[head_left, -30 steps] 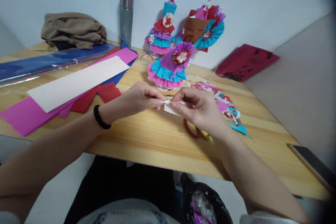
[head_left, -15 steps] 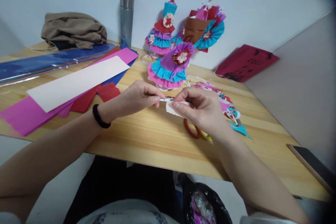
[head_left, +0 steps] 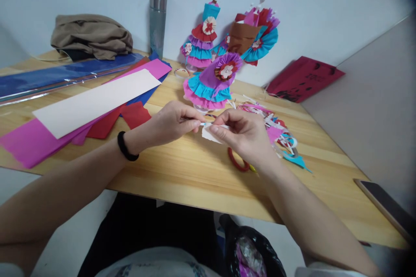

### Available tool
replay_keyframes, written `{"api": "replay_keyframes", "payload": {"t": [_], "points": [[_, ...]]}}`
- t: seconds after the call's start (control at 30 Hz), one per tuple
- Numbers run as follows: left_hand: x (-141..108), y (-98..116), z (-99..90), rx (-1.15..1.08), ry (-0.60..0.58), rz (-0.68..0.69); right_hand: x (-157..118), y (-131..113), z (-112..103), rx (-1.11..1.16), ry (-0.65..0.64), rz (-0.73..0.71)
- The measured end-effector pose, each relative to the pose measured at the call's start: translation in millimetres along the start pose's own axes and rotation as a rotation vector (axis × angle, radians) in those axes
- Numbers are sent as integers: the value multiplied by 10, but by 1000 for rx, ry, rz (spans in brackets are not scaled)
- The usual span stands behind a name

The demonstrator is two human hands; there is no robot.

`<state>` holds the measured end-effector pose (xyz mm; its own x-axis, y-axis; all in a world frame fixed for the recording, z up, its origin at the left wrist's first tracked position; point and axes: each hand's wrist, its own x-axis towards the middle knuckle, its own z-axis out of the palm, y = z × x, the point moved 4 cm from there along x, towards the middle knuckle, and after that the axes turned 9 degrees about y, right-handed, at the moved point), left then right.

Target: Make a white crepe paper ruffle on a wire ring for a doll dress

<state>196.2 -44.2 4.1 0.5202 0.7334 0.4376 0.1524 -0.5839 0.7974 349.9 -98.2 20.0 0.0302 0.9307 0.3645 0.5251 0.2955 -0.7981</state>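
Note:
Above the wooden table, my left hand (head_left: 173, 122) pinches one end of a thin white strip (head_left: 206, 124) between thumb and forefinger. My right hand (head_left: 242, 132), fingers also closed, grips the strip's other end. A small white paper piece (head_left: 209, 134) sticks out from under my right thumb. The two hands' fingertips are close together, with only a short stretch of strip showing. Below my right hand lies a red loop (head_left: 236, 161) with a bit of yellow beside it, like scissor handles; the rest is hidden.
Long white paper (head_left: 97, 103) tops pink, red and blue sheets. Behind stand a ruffled purple dress (head_left: 211, 82), a tiered dress (head_left: 201, 41) and a flask (head_left: 157, 21). Right are paper scraps (head_left: 284, 136), a red bag (head_left: 303, 78) and a phone (head_left: 383, 205). Below hangs a black bag (head_left: 234, 246).
My right hand has shifted slightly left, closer to my left hand. Less of the strip shows between them, and the white paper piece has moved left too.

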Motion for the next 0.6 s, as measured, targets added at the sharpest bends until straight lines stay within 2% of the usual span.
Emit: {"api": "replay_keyframes", "payload": {"t": [0.17,0.33,0.6], "points": [[-3,27,-1,33,-14,22,8,60,5,-5,11,-15],[9,-11,8,-26,1,-5,18,51,-2,25,-50,-56],[9,-55,22,6,12,56,28,51,-3,81,-103,-22]]}}
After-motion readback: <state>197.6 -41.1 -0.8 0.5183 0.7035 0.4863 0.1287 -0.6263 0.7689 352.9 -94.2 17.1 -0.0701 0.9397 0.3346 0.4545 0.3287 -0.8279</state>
